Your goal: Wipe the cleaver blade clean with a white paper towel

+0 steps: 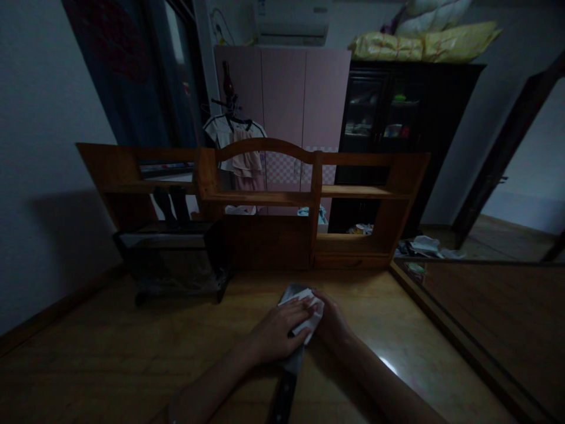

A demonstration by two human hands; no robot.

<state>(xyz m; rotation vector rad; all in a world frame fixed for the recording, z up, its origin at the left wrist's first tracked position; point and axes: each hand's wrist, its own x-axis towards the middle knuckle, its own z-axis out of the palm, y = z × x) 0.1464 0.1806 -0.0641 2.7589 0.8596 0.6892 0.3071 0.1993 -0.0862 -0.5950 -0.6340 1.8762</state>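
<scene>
A large knife lies on the wooden desk, its dark handle (283, 396) pointing toward me and its wide blade (292, 291) pointing away. A white cloth or tissue (309, 318) lies over the blade. My left hand (276, 333) presses down on the cloth with fingers curled over it. My right hand (332, 321) holds the cloth's right side, fingers closed on it. Most of the blade is hidden under the hands and cloth.
A wooden desk-top shelf unit (265, 200) stands at the back of the desk (132, 365). A dark rack (172, 259) sits at its left. A second dark surface (498, 312) adjoins on the right. Wardrobes, hanging clothes and a dark cabinet stand behind.
</scene>
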